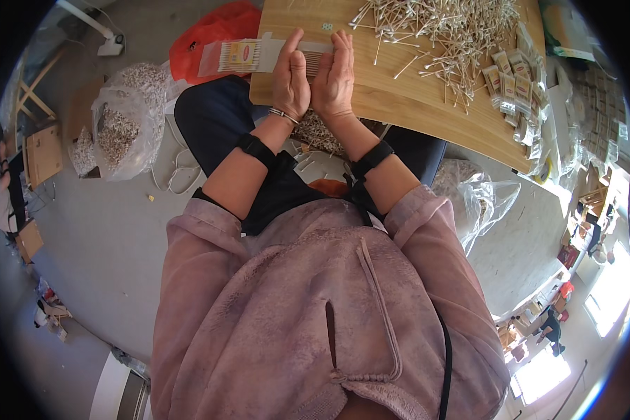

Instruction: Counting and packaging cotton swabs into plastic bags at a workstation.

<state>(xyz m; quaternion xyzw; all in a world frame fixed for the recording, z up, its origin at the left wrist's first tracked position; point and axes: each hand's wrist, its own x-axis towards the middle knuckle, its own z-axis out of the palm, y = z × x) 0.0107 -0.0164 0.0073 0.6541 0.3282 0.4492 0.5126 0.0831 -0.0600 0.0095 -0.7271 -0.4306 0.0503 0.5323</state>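
My left hand [291,75] and my right hand [336,75] stand side by side with flat palms facing each other, pressing a bundle of cotton swabs [313,63] between them on the wooden table [392,98]. The fingers point away from me. A clear flat packet [241,56] with a printed label lies under and to the left of my left fingertips. A large loose heap of cotton swabs [448,28] covers the far right of the table. Both wrists wear black bands.
Several filled swab packets [514,84] lie stacked along the table's right edge. A red plastic bag [213,35] and clear bags of scraps [122,126] sit on the floor at the left. Another clear bag [479,196] lies at the right, below the table.
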